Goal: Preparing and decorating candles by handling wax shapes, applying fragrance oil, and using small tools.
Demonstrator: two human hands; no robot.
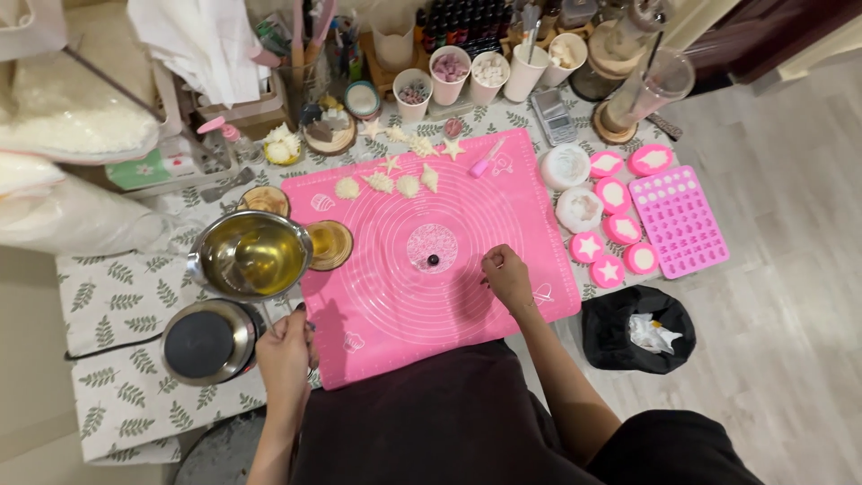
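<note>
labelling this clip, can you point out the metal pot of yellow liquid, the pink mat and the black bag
metal pot point(254, 256), head view, on the yellow liquid inside
pink mat point(503, 193), head view, on a bare upper-right part
black bag point(606, 328), head view, on its left rim

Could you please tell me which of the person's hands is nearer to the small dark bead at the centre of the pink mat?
Right. The right hand rests just right of the bead; the left hand is far off at the mat's left edge.

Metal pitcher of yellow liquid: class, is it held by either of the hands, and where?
The left hand holds the metal pitcher by its handle; the right hand appears empty.
</note>
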